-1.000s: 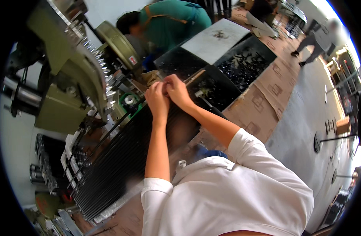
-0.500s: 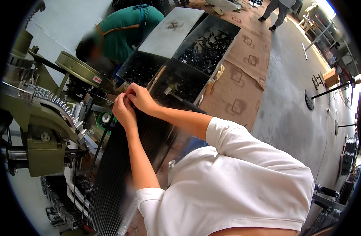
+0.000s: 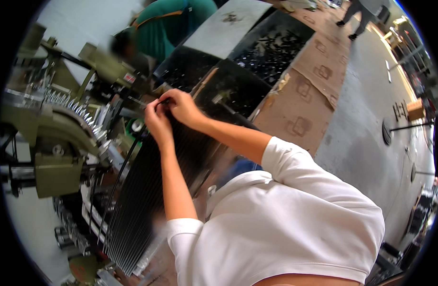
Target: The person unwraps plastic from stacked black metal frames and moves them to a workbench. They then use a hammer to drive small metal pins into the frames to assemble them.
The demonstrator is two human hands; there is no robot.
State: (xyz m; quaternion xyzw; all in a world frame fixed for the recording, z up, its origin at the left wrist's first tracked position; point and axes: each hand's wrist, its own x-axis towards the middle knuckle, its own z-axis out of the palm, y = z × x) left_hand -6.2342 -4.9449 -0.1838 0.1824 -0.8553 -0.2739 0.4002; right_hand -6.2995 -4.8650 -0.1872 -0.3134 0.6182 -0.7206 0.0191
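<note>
My left hand [image 3: 158, 121] and my right hand [image 3: 182, 107] meet in front of the green machine, fingers closed in a pinch. A small dark piece [image 3: 164, 101] shows between their fingertips; its exact kind is too small to make out. Below my hands lies a wide bundle of long thin black rods [image 3: 142, 200], side by side. Just beyond my right hand stands a dark metal bin [image 3: 228, 88] with a hammer-like tool [image 3: 228, 107] lying across it, its handle toward my right forearm.
On the left is a green machine [image 3: 59, 176] with a curved track of metal springs [image 3: 69, 105]. Two more bins, one with black parts [image 3: 271, 52], stand beyond, beside a pale metal sheet [image 3: 228, 26]. A person in green [image 3: 166, 26] bends behind them. Brown cardboard [image 3: 314, 90] covers the floor.
The whole view has shifted, so the surroundings sit further right. My hands stay close together, and the dark piece between the fingertips shows more plainly. The person in green is partly cut off.
</note>
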